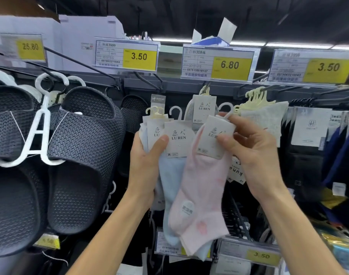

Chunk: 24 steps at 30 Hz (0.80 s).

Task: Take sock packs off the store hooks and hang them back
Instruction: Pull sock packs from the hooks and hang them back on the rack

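Observation:
My left hand (148, 157) grips a bunch of sock packs by their card labels, with a light blue pack (170, 187) in front, its thumb pressed on the label. My right hand (247, 143) pinches the card label of a pink sock pack (197, 197), which overlaps the blue one and carries a white plastic hanger at its top. Above them a grey sock pack (204, 110) hangs on a store hook (206, 86) under the 6.80 tag. Both held packs are off the hooks.
Dark mesh slippers (74, 151) on white hangers fill the left. Pale socks on cream hangers (265, 114) and dark sock packs (308, 139) hang to the right. Price tags (139, 56) line the rail above; another tag (262, 255) sits low.

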### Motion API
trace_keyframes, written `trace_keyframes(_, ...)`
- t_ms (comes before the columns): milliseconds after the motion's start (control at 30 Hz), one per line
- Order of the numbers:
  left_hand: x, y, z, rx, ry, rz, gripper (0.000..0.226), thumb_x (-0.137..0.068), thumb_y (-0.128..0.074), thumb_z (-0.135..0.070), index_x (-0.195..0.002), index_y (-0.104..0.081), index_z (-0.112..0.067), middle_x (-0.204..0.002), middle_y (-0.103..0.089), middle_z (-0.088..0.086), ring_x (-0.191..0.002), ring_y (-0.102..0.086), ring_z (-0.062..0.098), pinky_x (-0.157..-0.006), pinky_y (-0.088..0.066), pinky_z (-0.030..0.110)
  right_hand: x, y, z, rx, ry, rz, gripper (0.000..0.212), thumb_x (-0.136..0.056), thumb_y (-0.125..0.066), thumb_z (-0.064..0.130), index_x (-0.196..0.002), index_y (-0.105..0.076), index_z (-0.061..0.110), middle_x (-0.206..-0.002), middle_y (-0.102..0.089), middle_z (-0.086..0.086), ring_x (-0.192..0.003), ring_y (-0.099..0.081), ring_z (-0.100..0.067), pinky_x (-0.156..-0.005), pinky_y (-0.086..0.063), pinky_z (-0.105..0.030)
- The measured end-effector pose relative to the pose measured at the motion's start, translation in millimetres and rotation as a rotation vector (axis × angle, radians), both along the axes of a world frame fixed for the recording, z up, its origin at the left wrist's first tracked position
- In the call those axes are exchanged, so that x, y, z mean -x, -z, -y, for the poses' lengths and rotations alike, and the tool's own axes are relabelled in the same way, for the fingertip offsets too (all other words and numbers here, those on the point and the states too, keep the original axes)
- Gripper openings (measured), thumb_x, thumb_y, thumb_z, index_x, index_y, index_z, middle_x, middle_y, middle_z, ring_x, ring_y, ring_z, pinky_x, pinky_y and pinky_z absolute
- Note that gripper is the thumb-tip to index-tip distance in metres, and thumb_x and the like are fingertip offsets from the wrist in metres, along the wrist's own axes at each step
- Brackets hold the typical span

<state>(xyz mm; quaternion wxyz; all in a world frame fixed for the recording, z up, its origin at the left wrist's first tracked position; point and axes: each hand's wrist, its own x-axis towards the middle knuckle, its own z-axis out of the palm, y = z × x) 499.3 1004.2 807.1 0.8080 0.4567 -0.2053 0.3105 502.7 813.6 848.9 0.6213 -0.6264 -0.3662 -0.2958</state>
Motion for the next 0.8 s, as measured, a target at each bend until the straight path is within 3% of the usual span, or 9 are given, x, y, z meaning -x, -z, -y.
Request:
trace_keyframes(133,0,-2,-3,0.01,-0.023,-0.005,0.029,-0.095,-0.062,-0.006,-0.123,-0.058,-0.013,-0.108,-0.076,0.006,-0.098,-0.074,0.024,-0.072,-0.06,0.028,1,-2,9,-0.032,-0.21,-0.008,0.038,-0.076,-0.08,0.026,-0.113,-0.072,0.029,-0.114,-0.072,0.004,-0.099,-0.066,-0.011,-0.082,-0.055,-0.027)
trace_keyframes(300,-2,-2,2,-0.028,0.019,0.027,0.032,-0.089,-0.069,-0.011,-0.119,-0.058,-0.014,-0.106,-0.076,0.006,-0.095,-0.075,0.023,-0.071,-0.059,0.028,-6,1,-5,0.06,-0.068,-0.067,0.042,-0.076,-0.075,0.015,-0.117,-0.068,0.022,-0.107,-0.071,-0.016,-0.092,-0.064,-0.018,-0.084,-0.057,-0.037)
trace_keyframes(433,-5,-2,7,-0.124,-0.021,0.049,0.038,-0.078,-0.078,-0.033,-0.112,-0.063,-0.028,-0.109,-0.075,0.002,-0.1,-0.073,0.02,-0.076,-0.059,0.028,-8,0,-15,0.164,-0.027,-0.086,0.034,-0.081,-0.077,0.014,-0.108,-0.069,0.033,-0.094,-0.073,0.005,-0.085,-0.064,-0.004,-0.074,-0.053,-0.02)
trace_keyframes(567,-8,0,3,-0.151,-0.013,0.018,0.033,-0.081,-0.078,-0.031,-0.11,-0.063,-0.028,-0.105,-0.076,0.0,-0.095,-0.074,0.015,-0.072,-0.058,0.024,-10,-4,-16,0.255,-0.039,-0.126,0.028,-0.085,-0.072,0.005,-0.099,-0.065,0.029,-0.092,-0.072,0.01,-0.087,-0.066,-0.006,-0.078,-0.056,-0.022)
trace_keyframes(700,-11,4,-5,-0.16,0.014,-0.031,0.018,-0.087,-0.069,-0.026,-0.105,-0.067,-0.027,-0.099,-0.077,0.0,-0.09,-0.075,0.016,-0.069,-0.058,0.023,-17,-18,-13,0.05,0.07,-0.155,0.033,-0.087,-0.064,-0.005,-0.099,-0.06,0.025,-0.088,-0.071,0.006,-0.081,-0.066,-0.007,-0.072,-0.055,-0.021)
trace_keyframes(800,-11,4,-11,-0.159,0.005,-0.055,0.018,-0.083,-0.068,-0.027,-0.101,-0.069,-0.03,-0.096,-0.076,-0.002,-0.088,-0.074,0.016,-0.068,-0.058,0.023,-26,-35,-12,-0.007,0.241,-0.124,0.03,-0.093,-0.059,0.003,-0.11,-0.057,0.028,-0.094,-0.071,0.005,-0.081,-0.069,-0.004,-0.071,-0.057,-0.026)
